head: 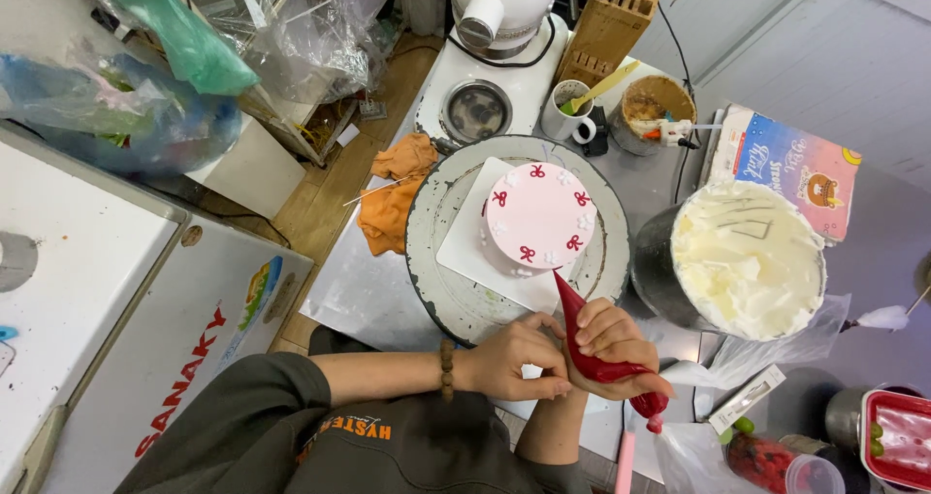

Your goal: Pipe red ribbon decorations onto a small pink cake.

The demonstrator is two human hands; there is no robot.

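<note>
A small round pink cake (539, 215) with red bows and white flowers sits on a white square board (464, 247), which lies on a grey turntable (436, 261). My right hand (613, 344) grips a red piping bag (593, 349), whose tip points at the cake's near right edge. My left hand (519, 358), with a bead bracelet on the wrist, rests against the bag and steadies it.
A large bowl of white cream (747, 256) stands right of the turntable. An orange cloth (393, 198) lies to its left. A stand mixer (499, 29), knife block (611, 24), white mug (565, 116), pink box (795, 169) and red containers (897, 441) surround the work area.
</note>
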